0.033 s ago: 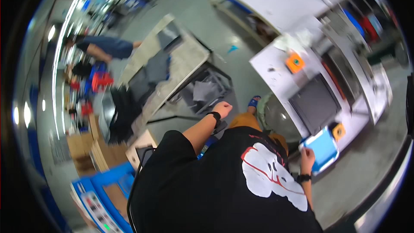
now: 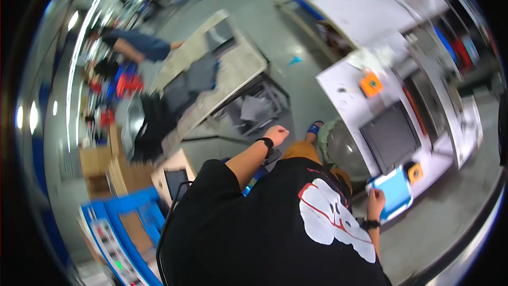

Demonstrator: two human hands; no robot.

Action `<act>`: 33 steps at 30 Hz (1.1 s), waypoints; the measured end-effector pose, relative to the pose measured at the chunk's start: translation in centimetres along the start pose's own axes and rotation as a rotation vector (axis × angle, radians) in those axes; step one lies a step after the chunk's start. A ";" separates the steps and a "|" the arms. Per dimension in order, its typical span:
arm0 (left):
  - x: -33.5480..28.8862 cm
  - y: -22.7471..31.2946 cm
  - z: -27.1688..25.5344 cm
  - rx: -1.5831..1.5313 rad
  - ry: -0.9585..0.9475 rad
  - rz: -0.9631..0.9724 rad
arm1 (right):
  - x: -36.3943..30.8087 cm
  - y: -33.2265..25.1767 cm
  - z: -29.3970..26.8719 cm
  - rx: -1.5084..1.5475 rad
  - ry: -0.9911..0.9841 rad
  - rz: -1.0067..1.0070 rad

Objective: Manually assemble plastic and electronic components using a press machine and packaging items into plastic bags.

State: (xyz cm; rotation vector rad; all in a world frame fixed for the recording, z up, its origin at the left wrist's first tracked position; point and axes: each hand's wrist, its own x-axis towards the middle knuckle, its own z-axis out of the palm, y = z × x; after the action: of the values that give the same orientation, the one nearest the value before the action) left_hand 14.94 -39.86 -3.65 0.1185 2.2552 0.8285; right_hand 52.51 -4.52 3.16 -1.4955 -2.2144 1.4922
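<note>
Blue tray [image 2: 392, 193] sits at the near edge of the white workbench [image 2: 349, 100], and the right hand [image 2: 377, 199] is on its lower left corner. Fingers are curled down onto the rim; whether they pinch it or just rest there, I cannot tell (too small and smeared by the lens). A dark wristband [image 2: 369, 224] sits below that hand on the forearm.

Just up and right of the grip, past the tray's far corner, is a small orange part [image 2: 415, 172]. Above the grip along the bench: a dark flat panel [image 2: 390, 135], then further up an orange block with a green dot [image 2: 371, 83]. Left of the grip, a grey rounded dome [image 2: 343, 151] against the bench edge.

Left hand [image 2: 277, 135] is closed in a loose fist, nothing visible in it, held out over the grey floor with a black watch [image 2: 266, 145] on the wrist. It is well apart from the tray. Nearest to it, just above: a wire rack with pale sheets [image 2: 256, 110] under a long table piled with grey and black cloth [image 2: 196, 82]. A blue sandal [image 2: 314, 127] shows just right of the fist.

Far upper left, another person in a blue top [image 2: 138, 45] bends over a cluttered area.
</note>
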 end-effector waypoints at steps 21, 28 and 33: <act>-10.8 -17.6 0.7 0.106 0.043 -0.215 | 6.2 12.9 -2.6 -0.215 -0.457 0.076; -9.1 -12.5 -8.0 -0.406 0.403 0.017 | 7.3 11.0 1.7 -0.382 -0.700 -0.171; -16.7 -16.0 -16.1 -0.231 0.980 -0.104 | 9.4 4.3 7.8 -0.605 -0.824 -0.493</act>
State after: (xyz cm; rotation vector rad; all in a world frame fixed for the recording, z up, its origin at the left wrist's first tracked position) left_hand 19.06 -66.21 5.38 -0.6410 2.9729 1.2590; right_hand 46.33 -2.48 -7.99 -0.2472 -3.3788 1.4797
